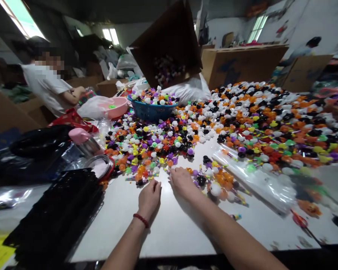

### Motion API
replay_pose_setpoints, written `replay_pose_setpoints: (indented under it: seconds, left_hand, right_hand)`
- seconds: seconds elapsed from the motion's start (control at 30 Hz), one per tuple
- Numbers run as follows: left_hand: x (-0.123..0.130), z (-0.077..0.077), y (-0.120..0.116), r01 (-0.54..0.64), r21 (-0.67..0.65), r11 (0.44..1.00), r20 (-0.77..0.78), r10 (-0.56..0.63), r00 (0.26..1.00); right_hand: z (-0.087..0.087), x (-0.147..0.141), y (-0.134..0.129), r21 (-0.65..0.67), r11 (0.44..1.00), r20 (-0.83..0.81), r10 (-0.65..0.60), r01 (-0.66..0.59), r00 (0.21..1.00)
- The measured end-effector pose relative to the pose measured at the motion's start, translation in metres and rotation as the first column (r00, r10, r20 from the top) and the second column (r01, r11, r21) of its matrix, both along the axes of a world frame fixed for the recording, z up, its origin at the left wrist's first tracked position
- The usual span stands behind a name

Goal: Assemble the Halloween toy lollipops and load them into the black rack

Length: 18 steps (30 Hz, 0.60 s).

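Note:
My left hand (149,198), with a dark red bead bracelet (141,220) on its wrist, is over the white table with its fingers curled together. Whatever is in those fingers is hidden. Just beyond it lie small colourful plastic pieces (142,171), some with striped sticks. My right hand (183,183) is closed at the near edge of the pile, its fingertips bent down and partly hidden. Beside it on the right sits a small group of orange, white, black and purple pieces (224,179). What my right hand holds, if anything, cannot be made out.
A blue basin (153,111) full of pieces stands behind the pile, under a tilted cardboard box (169,41). Clear plastic bags (259,183) and red-handled scissors (299,219) lie right. Black mesh-like material (59,213) and a pink-lidded cup (84,140) are left. A person (49,80) works beyond.

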<state>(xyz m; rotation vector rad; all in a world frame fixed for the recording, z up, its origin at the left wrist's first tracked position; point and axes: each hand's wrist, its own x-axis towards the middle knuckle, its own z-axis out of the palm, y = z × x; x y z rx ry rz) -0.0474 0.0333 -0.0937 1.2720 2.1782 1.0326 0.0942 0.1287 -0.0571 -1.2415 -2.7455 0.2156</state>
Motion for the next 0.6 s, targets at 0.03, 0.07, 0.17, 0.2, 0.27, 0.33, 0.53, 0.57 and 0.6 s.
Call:
replay_pose_setpoints:
  seconds: [0.03,0.07,0.17,0.2,0.27,0.33,0.53,0.57,0.6]
  left_hand:
    - [-0.001,-0.001,0.000,0.001,-0.005,1.000,-0.018,-0.001,1.000]
    - [-0.002,-0.003,0.001,0.004,-0.011,1.000,-0.031,-0.005,1.000]
    - [-0.006,-0.005,0.002,0.012,-0.025,1.000,-0.022,-0.012,1.000]
    - [-0.007,-0.004,0.003,0.018,-0.013,1.000,0.007,-0.018,1.000]
    - [-0.008,0.001,0.008,0.026,0.039,0.999,0.080,-0.029,0.996]
    - [-0.005,0.011,0.017,0.031,0.101,0.994,0.138,-0.045,0.989]
    - [0.022,0.044,0.076,0.232,0.239,0.943,0.154,-0.273,0.950]
    - [0.028,0.046,0.088,0.260,0.245,0.934,0.132,-0.297,0.946]
    - [0.033,0.046,0.099,0.282,0.239,0.929,0.099,-0.313,0.945]
  right_hand:
    - [-0.001,-0.006,0.005,-0.020,1.000,0.013,-0.016,0.017,1.000]
    - [-0.002,-0.010,0.009,-0.030,0.999,0.019,-0.031,0.032,0.999]
    - [0.002,-0.012,0.013,-0.016,0.999,-0.004,-0.049,0.049,0.999]
    - [0.005,-0.009,0.012,-0.009,0.998,-0.025,-0.055,0.055,0.998]
    - [0.015,0.002,0.007,0.008,0.997,-0.068,-0.079,0.080,0.994]
    - [0.028,0.018,-0.002,0.026,0.993,-0.133,-0.111,0.115,0.985]
    - [0.046,0.091,-0.058,-0.032,0.998,-0.489,-0.061,0.052,0.870]
    - [0.042,0.104,-0.072,-0.054,0.998,-0.519,-0.055,0.032,0.853]
    - [0.036,0.115,-0.086,-0.074,0.997,-0.528,-0.052,0.015,0.848]
